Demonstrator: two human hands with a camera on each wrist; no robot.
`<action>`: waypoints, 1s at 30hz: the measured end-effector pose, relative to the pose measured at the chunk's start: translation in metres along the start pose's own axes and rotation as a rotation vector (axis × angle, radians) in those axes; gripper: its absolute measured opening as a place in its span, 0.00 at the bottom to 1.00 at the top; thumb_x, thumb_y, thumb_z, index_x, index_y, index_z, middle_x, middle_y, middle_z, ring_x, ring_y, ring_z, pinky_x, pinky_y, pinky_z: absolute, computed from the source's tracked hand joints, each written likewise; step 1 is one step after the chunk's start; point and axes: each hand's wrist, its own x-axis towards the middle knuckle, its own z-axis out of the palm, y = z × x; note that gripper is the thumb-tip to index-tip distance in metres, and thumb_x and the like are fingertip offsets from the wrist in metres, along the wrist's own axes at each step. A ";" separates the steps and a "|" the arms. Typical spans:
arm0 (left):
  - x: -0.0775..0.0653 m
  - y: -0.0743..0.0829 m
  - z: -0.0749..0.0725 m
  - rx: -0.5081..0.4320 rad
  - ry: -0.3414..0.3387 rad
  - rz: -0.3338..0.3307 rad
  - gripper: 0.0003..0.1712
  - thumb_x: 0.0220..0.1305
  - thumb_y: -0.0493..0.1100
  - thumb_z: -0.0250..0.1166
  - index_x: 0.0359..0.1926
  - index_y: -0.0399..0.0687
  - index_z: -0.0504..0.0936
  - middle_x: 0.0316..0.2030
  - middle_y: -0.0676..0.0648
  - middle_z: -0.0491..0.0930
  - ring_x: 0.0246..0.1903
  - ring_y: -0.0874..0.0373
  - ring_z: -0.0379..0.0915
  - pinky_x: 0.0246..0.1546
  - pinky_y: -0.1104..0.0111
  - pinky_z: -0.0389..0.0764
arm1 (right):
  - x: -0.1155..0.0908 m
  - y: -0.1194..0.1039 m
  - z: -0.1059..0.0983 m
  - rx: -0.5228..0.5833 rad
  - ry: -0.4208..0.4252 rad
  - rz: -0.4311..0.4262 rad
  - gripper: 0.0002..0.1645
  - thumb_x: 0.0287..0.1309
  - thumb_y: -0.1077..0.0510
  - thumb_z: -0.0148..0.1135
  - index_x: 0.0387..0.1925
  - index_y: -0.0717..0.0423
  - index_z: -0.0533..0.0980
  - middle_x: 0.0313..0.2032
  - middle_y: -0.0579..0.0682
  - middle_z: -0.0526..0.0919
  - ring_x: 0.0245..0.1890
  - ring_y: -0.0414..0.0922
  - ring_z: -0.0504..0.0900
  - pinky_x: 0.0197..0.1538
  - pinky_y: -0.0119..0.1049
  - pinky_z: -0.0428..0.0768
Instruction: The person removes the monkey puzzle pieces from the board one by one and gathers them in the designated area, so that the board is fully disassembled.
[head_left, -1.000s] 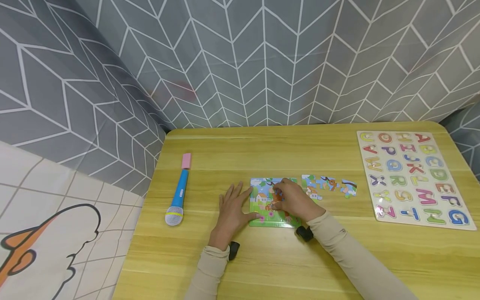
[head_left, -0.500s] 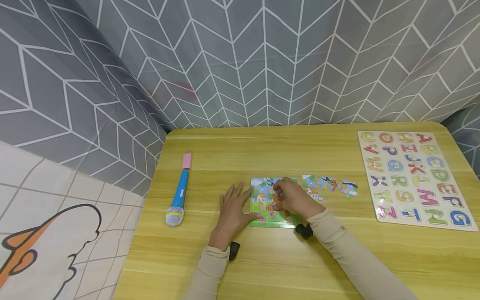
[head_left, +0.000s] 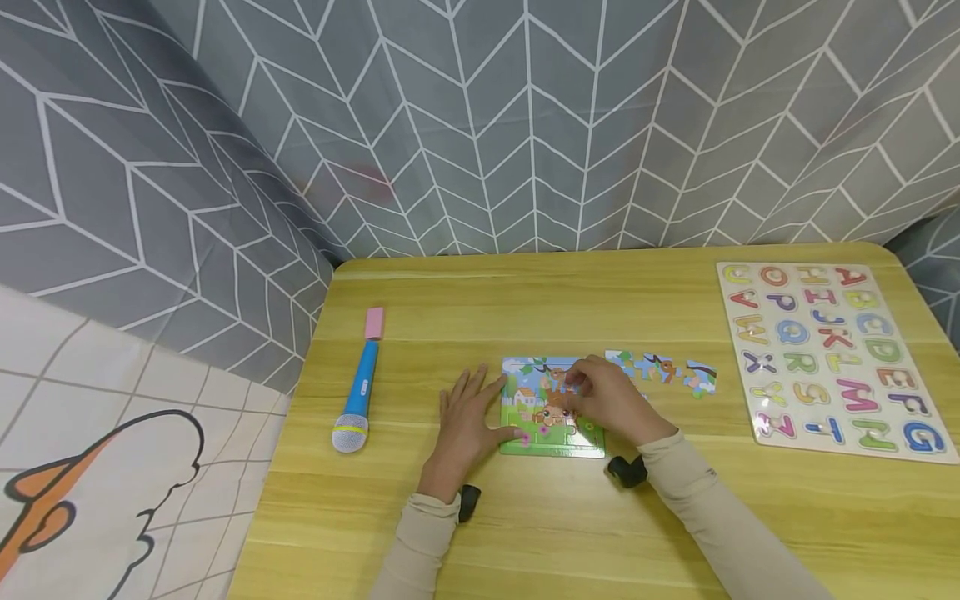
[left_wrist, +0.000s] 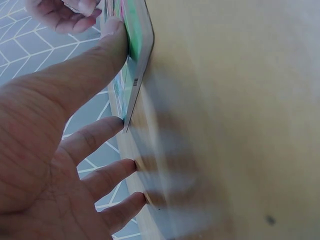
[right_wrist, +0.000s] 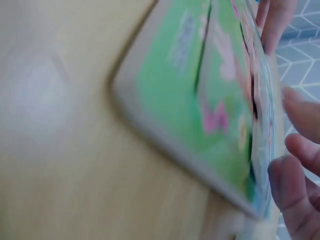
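A jigsaw puzzle board (head_left: pixel 543 451) with a cartoon animal, a house and pink flowers lies flat on the table. My left hand (head_left: pixel 467 423) spreads beside its left side, with the thumb resting on the board's face near the edge. In the left wrist view, the index fingertip is right at the board's corner and the other fingertips touch the table. My right hand (head_left: pixel 609 402) hovers over the board's right part with bent fingers. Seen from the right wrist, its fingers (right_wrist: pixel 290 185) are close over the board's surface, with no piece visible between them.
Loose jigsaw pieces (head_left: pixel 699 379) lie just right of the board, partly behind my right hand. An alphabet board (head_left: pixel 813 392) stretches along the table's right side. On the left are a blue toy microphone (head_left: pixel 360 387) and a pink block (head_left: pixel 374 323). A patterned curtain (head_left: pixel 562 167) hangs behind the table.
My right hand has moved a little to the right across the board, uncovering more of the animal picture. My left hand has stayed in place.
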 end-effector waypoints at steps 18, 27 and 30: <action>0.013 0.029 0.007 0.086 0.028 0.185 0.37 0.53 0.49 0.78 0.64 0.45 0.78 0.68 0.42 0.74 0.72 0.42 0.63 0.77 0.41 0.50 | -0.007 0.003 -0.009 -0.032 -0.063 0.060 0.16 0.47 0.57 0.79 0.37 0.59 0.83 0.35 0.51 0.81 0.33 0.42 0.75 0.39 0.35 0.77; 0.026 0.043 0.014 0.166 -0.016 0.225 0.34 0.57 0.52 0.75 0.64 0.49 0.79 0.51 0.51 0.81 0.53 0.53 0.74 0.78 0.43 0.51 | -0.006 0.008 -0.005 -0.038 -0.041 0.015 0.17 0.44 0.57 0.80 0.37 0.58 0.83 0.35 0.51 0.82 0.32 0.40 0.75 0.38 0.32 0.77; 0.027 0.045 0.016 0.158 -0.017 0.205 0.34 0.56 0.52 0.76 0.63 0.51 0.80 0.45 0.52 0.80 0.48 0.54 0.72 0.77 0.39 0.47 | -0.005 0.008 -0.003 -0.040 -0.032 -0.011 0.18 0.44 0.58 0.80 0.38 0.59 0.84 0.35 0.51 0.83 0.31 0.39 0.74 0.38 0.32 0.77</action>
